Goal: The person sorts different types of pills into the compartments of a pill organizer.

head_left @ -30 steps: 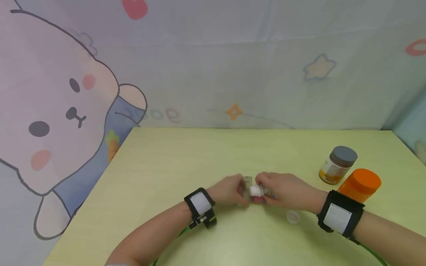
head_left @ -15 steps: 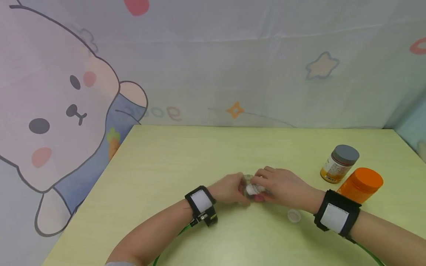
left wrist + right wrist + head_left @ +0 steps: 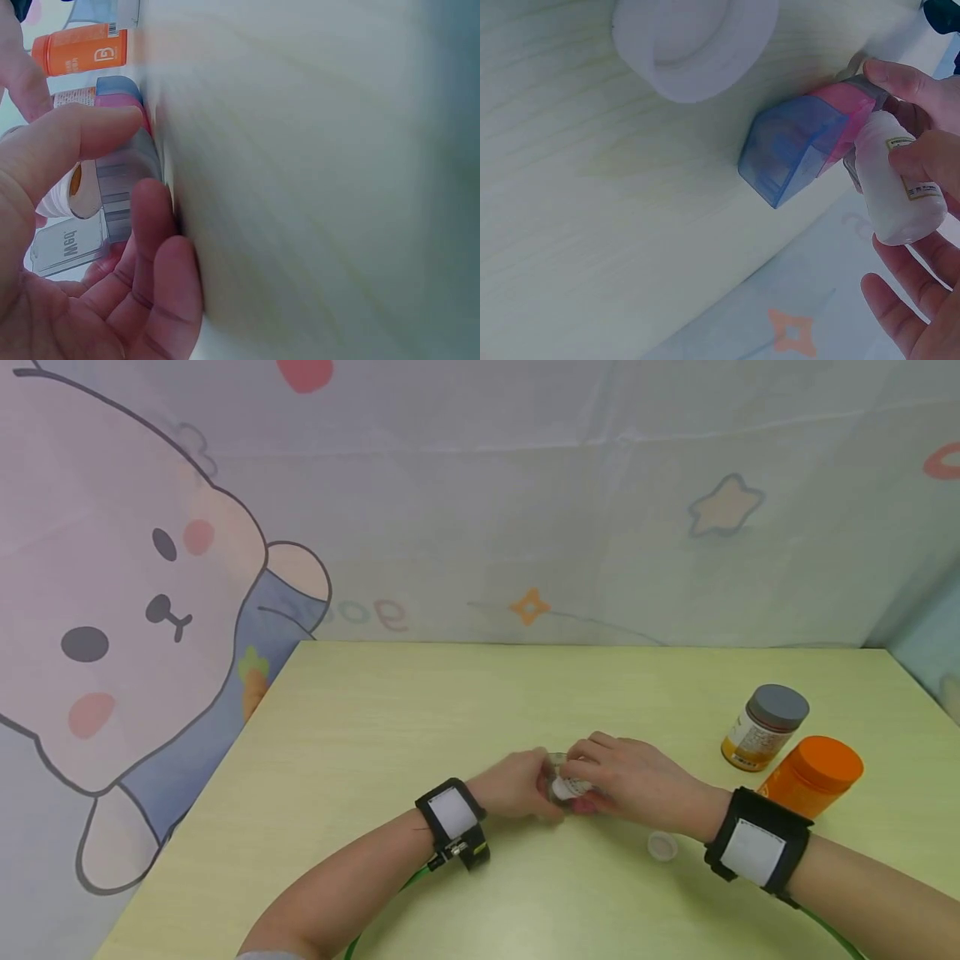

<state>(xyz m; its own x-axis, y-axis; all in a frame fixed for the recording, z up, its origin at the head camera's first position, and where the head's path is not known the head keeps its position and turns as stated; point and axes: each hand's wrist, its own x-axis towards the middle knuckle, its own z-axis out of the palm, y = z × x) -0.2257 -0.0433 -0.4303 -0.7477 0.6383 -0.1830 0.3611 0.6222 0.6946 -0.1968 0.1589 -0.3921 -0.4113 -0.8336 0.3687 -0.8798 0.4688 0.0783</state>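
My left hand (image 3: 517, 785) holds a weekly pill organizer (image 3: 116, 187) on the table, thumb on one side and curled fingers on the other. Blue, pink and grey sections of it show in the wrist views. One clear lid (image 3: 71, 246), marked "Wed", stands flipped open. My right hand (image 3: 630, 785) grips a small white pill bottle (image 3: 896, 184) by its labelled body. That bottle lies tilted, its mouth turned towards the organizer. An amber-coloured softgel (image 3: 76, 180) shows at the mouth in the left wrist view. Fingers hide much of the organizer in the head view.
A white bottle cap (image 3: 662, 846) lies on the yellow table (image 3: 420, 710) close to my right wrist. Farther right stand a grey-lidded jar (image 3: 765, 727) and an orange jar (image 3: 813, 777), the latter partly behind my right wristband. A printed cloth (image 3: 465, 510) hangs behind the table.
My right hand has moved slightly left and turned, bringing the white bottle's mouth over the organizer. My left hand stays about where it was.
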